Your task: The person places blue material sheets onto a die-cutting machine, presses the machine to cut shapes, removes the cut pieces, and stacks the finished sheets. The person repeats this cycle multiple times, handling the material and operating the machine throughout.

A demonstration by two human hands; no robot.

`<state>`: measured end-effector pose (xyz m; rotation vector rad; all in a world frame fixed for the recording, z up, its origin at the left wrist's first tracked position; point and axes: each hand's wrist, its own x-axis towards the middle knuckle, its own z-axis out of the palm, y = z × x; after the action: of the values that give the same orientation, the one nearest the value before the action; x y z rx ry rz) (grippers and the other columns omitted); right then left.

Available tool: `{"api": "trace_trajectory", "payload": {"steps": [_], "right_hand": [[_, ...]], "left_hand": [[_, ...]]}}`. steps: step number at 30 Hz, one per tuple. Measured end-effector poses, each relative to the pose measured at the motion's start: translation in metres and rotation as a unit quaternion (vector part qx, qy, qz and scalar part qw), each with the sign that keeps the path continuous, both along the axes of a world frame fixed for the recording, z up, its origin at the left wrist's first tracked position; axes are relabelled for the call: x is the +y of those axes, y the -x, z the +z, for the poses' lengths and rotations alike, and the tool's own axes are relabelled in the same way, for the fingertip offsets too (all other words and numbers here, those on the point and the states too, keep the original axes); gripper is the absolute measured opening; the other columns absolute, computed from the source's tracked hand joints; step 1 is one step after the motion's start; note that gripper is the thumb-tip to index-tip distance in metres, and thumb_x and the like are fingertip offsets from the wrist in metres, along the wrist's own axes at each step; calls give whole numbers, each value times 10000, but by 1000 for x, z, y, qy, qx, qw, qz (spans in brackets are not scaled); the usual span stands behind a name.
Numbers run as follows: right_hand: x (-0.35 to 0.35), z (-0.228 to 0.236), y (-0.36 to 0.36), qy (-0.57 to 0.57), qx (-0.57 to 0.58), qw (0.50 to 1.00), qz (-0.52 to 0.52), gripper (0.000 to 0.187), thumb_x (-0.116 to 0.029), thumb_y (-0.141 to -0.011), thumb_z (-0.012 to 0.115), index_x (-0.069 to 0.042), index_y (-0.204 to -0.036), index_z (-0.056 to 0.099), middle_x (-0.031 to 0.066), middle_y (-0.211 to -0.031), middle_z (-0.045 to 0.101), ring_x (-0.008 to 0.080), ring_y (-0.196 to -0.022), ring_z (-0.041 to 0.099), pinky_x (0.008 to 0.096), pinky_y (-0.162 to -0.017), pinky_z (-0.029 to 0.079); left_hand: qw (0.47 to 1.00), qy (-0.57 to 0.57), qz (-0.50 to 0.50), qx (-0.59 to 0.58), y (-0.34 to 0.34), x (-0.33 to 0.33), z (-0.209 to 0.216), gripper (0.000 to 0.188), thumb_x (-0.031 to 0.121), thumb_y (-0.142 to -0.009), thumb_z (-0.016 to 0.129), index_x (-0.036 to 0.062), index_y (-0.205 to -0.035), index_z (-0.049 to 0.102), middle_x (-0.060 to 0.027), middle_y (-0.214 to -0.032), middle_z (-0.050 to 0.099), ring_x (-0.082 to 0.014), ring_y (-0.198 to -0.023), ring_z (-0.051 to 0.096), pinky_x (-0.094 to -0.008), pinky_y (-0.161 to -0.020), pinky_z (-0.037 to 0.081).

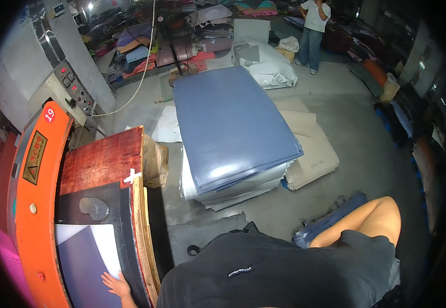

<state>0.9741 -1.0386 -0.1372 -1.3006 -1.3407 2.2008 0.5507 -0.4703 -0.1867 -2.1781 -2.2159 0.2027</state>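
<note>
My left hand [116, 285] lies with its fingers spread on the edge of a dark blue-grey sheet [85, 267]. A white sheet [107, 236] shows beneath that one, turned at an angle to it. Both rest on the black bed [71, 205] of an orange machine, partly inside its opening. A rounded grey flat piece [94, 208] sits on the bed just beyond the sheets. My right arm [372, 220] is bent at the elbow on the right, and its hand is hidden behind my body.
The orange machine frame [43, 205] stands at the left, with a control box [71, 84] behind. A reddish board [102, 159] adjoins the bed. Ahead is a tall stack of blue sheets [233, 128], beside beige sheets [313, 154]. A person [314, 31] stands at the back.
</note>
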Motion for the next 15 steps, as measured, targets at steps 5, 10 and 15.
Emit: {"api": "trace_trajectory", "payload": {"steps": [5, 10, 15], "right_hand": [[36, 33, -15, -33, 7, 999, -17, 287, -174, -763, 626, -18, -1000, 666, 178, -947, 670, 258, -861, 617, 383, -760, 475], [98, 73, -33, -36, -126, 989, 66, 256, -182, -776, 624, -42, -983, 680, 144, -904, 678, 219, -803, 603, 351, -736, 460], [158, 96, -43, -37, -239, 947, -213, 252, -264, -801, 607, -59, -915, 699, 85, -858, 685, 177, -786, 602, 332, -716, 458]], "left_hand": [[1000, 20, 1, -16, 4, 7, 5, 810, 544, -867, 486, 117, -1467, 148, -71, -1543, 68, -318, -1409, 82, -626, -1049, 157], [1000, 8, -7, -26, 1, -7, 7, 799, 495, -865, 520, 110, -1464, 158, -73, -1541, 85, -306, -1409, 92, -606, -1064, 152], [998, -9, -37, -41, 9, -49, 10, 800, 395, -842, 592, 79, -1453, 185, -104, -1534, 110, -321, -1405, 107, -592, -1069, 158]]}}
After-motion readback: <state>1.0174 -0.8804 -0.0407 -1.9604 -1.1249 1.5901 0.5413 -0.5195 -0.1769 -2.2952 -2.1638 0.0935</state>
